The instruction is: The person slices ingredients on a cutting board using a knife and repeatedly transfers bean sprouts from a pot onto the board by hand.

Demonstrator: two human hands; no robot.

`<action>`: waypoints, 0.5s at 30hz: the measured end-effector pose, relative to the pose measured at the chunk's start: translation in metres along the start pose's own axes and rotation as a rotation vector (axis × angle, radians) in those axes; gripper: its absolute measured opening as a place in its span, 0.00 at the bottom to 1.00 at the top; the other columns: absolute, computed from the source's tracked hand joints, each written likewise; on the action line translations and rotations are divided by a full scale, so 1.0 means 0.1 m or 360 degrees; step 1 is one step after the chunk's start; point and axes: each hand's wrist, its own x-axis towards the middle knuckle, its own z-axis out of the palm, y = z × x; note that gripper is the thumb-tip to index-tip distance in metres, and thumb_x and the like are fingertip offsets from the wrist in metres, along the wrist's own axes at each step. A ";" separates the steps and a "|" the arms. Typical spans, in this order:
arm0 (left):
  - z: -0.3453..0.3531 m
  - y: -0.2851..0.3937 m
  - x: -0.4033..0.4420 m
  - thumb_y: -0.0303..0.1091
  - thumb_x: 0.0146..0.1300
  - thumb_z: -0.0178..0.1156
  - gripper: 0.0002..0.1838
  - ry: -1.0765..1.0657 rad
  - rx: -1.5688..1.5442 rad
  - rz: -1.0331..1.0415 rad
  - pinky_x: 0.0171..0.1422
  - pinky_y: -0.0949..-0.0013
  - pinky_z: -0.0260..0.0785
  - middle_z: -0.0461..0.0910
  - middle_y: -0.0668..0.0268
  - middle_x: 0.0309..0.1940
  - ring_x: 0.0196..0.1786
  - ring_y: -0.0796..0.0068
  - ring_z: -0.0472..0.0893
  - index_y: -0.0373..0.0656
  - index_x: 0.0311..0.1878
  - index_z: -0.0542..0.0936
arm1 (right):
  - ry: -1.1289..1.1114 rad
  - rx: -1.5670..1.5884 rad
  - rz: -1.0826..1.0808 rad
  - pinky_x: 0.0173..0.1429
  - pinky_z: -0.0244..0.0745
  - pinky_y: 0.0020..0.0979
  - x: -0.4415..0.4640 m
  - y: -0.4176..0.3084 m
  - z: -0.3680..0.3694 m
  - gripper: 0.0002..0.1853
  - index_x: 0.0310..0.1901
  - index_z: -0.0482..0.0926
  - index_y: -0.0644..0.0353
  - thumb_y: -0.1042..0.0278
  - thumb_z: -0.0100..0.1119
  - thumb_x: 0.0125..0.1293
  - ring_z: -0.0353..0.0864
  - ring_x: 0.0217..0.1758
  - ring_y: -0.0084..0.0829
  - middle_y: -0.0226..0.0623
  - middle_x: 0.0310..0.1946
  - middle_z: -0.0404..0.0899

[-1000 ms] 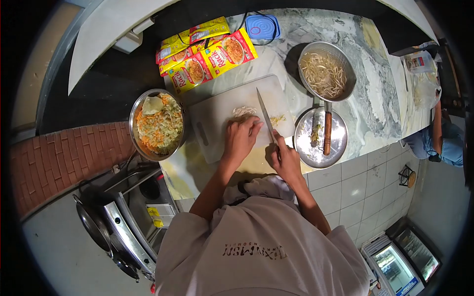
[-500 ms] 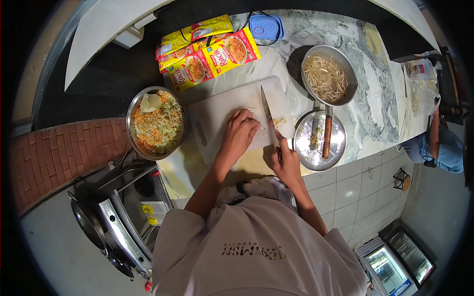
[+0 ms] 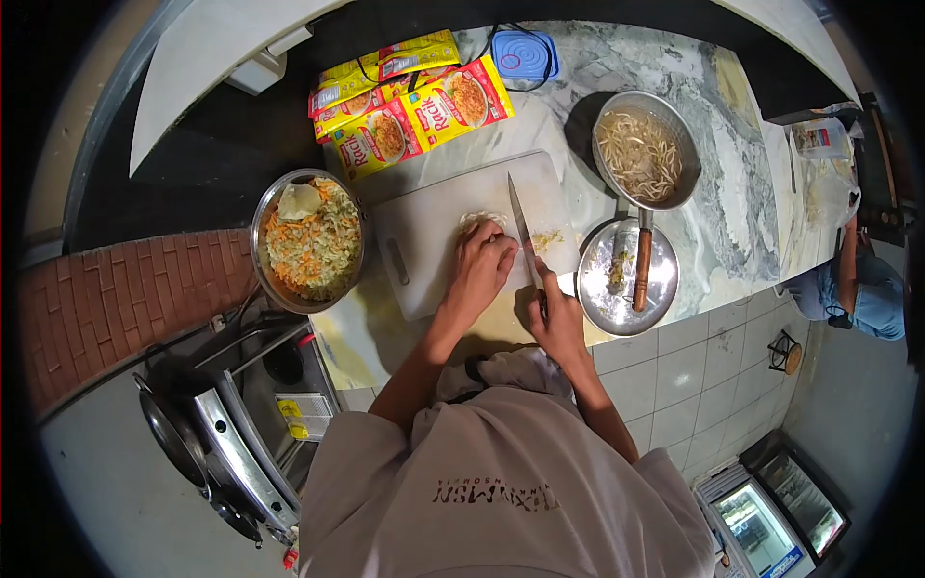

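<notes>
A knife is gripped by its handle in my right hand, its blade pointing away from me over the white cutting board. My left hand lies on the board with curled fingers, left of the blade. Pale thin strands show at its fingertips; they look like those in the pot, and the fingers seem to press on them. Right of the blade lie small yellowish chopped bits.
Left is a bowl of shredded vegetables. Yellow-red packets and a blue lid lie behind. At right, a saucepan of pale strands in liquid stands by a metal plate. Another person is far right.
My left hand has shifted slightly right and toward me, uncovering more of the pale strands. The knife stays in my right hand in nearly the same place.
</notes>
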 end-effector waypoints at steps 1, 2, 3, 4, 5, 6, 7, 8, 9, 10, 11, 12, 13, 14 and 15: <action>0.00 0.00 0.00 0.25 0.54 0.70 0.06 0.0004 0.0001 0.0009 0.52 0.55 0.72 0.78 0.59 0.37 0.43 0.53 0.80 0.41 0.37 0.87 | -0.0035 -0.0022 0.0022 0.31 0.75 0.44 0.01 -0.02 -0.01 0.33 0.73 0.65 0.56 0.77 0.56 0.64 0.82 0.23 0.52 0.48 0.22 0.79; 0.01 0.00 0.00 0.25 0.54 0.70 0.06 0.0009 -0.0001 0.0017 0.52 0.55 0.72 0.78 0.59 0.37 0.43 0.53 0.80 0.41 0.37 0.87 | -0.0028 -0.0026 0.0017 0.31 0.75 0.44 0.01 0.00 0.00 0.33 0.73 0.65 0.56 0.77 0.56 0.64 0.82 0.23 0.52 0.48 0.22 0.79; 0.03 -0.01 -0.01 0.25 0.55 0.70 0.06 0.0019 -0.0025 0.0005 0.51 0.55 0.72 0.78 0.59 0.37 0.43 0.53 0.80 0.41 0.37 0.86 | 0.0002 -0.0080 -0.0049 0.32 0.76 0.45 0.01 0.03 0.03 0.34 0.73 0.65 0.57 0.77 0.57 0.63 0.82 0.24 0.52 0.48 0.23 0.79; 0.04 -0.02 -0.01 0.25 0.55 0.70 0.05 0.0028 -0.0049 -0.0009 0.51 0.55 0.72 0.78 0.58 0.37 0.43 0.53 0.80 0.40 0.36 0.86 | 0.0030 -0.0133 -0.0114 0.32 0.76 0.46 0.01 0.07 0.05 0.34 0.73 0.65 0.57 0.76 0.57 0.63 0.82 0.25 0.53 0.49 0.24 0.80; 0.04 -0.01 -0.02 0.25 0.55 0.70 0.05 0.0033 -0.0051 -0.0005 0.51 0.55 0.72 0.78 0.58 0.37 0.43 0.53 0.80 0.40 0.36 0.86 | 0.0011 -0.0133 -0.0098 0.34 0.77 0.48 0.02 0.07 0.06 0.35 0.73 0.65 0.56 0.75 0.57 0.63 0.82 0.26 0.54 0.50 0.26 0.81; 0.04 -0.01 -0.02 0.25 0.57 0.68 0.04 0.0015 -0.0012 0.0013 0.52 0.54 0.71 0.77 0.59 0.38 0.44 0.53 0.79 0.40 0.37 0.85 | 0.0014 -0.0136 -0.0103 0.34 0.77 0.48 0.01 0.08 0.07 0.35 0.73 0.65 0.56 0.75 0.57 0.63 0.82 0.26 0.54 0.50 0.26 0.81; 0.04 -0.01 -0.02 0.25 0.59 0.65 0.03 -0.0002 0.0028 0.0031 0.52 0.54 0.70 0.77 0.59 0.39 0.46 0.54 0.78 0.39 0.37 0.84 | 0.0013 -0.0139 -0.0098 0.34 0.77 0.48 0.01 0.08 0.07 0.35 0.74 0.64 0.56 0.75 0.57 0.63 0.82 0.27 0.54 0.50 0.26 0.81; 0.04 -0.01 -0.02 0.25 0.59 0.65 0.03 0.0005 0.0028 0.0037 0.52 0.54 0.70 0.77 0.59 0.39 0.46 0.54 0.78 0.39 0.37 0.84 | 0.0015 -0.0141 -0.0094 0.34 0.76 0.48 0.02 0.07 0.06 0.35 0.74 0.64 0.56 0.75 0.57 0.63 0.82 0.27 0.54 0.50 0.26 0.81; 0.05 -0.01 -0.03 0.26 0.58 0.67 0.04 0.0031 0.0101 0.0056 0.53 0.54 0.70 0.78 0.59 0.39 0.46 0.54 0.79 0.40 0.37 0.84 | 0.0019 -0.0143 -0.0099 0.34 0.76 0.48 0.03 0.07 0.06 0.35 0.74 0.64 0.56 0.75 0.57 0.63 0.82 0.27 0.54 0.50 0.26 0.81; 0.06 -0.01 -0.04 0.26 0.57 0.68 0.06 0.0057 0.0173 0.0075 0.53 0.54 0.70 0.79 0.59 0.39 0.46 0.54 0.79 0.41 0.38 0.84 | -0.0001 -0.0150 -0.0080 0.34 0.76 0.48 0.03 0.06 0.05 0.35 0.74 0.65 0.56 0.74 0.58 0.63 0.82 0.28 0.54 0.50 0.26 0.81; 0.05 0.00 -0.05 0.26 0.57 0.68 0.06 0.0058 0.0173 0.0077 0.53 0.54 0.70 0.79 0.59 0.39 0.46 0.54 0.79 0.41 0.38 0.84 | -0.0022 -0.0156 -0.0058 0.34 0.76 0.48 0.02 0.05 0.04 0.35 0.74 0.65 0.55 0.74 0.58 0.62 0.82 0.28 0.54 0.50 0.26 0.81; 0.04 0.01 -0.04 0.26 0.57 0.68 0.06 0.0084 0.0199 0.0104 0.53 0.54 0.69 0.79 0.60 0.40 0.47 0.55 0.79 0.42 0.38 0.84 | -0.0018 -0.0157 -0.0061 0.34 0.76 0.48 0.01 0.04 0.02 0.35 0.74 0.65 0.55 0.74 0.58 0.62 0.82 0.28 0.54 0.50 0.26 0.81; 0.03 0.02 -0.05 0.26 0.57 0.68 0.06 0.0110 0.0225 0.0130 0.54 0.54 0.69 0.79 0.60 0.41 0.47 0.55 0.79 0.42 0.39 0.84 | -0.0019 -0.0196 -0.0086 0.34 0.76 0.49 0.01 0.04 0.00 0.36 0.74 0.65 0.55 0.74 0.59 0.62 0.82 0.27 0.54 0.49 0.26 0.81; 0.03 0.02 -0.06 0.26 0.57 0.68 0.06 0.0111 0.0226 0.0133 0.54 0.54 0.69 0.79 0.60 0.41 0.47 0.55 0.79 0.42 0.39 0.84 | -0.0018 -0.0235 -0.0111 0.34 0.75 0.49 0.00 0.03 -0.01 0.36 0.74 0.65 0.54 0.74 0.59 0.61 0.82 0.27 0.54 0.49 0.25 0.80; 0.03 0.02 -0.06 0.28 0.60 0.66 0.04 0.0086 0.0260 0.0104 0.54 0.55 0.67 0.78 0.62 0.41 0.48 0.57 0.77 0.42 0.38 0.83 | -0.0012 -0.0236 -0.0114 0.34 0.75 0.49 -0.02 0.05 -0.02 0.36 0.74 0.65 0.54 0.74 0.59 0.61 0.82 0.27 0.54 0.49 0.25 0.80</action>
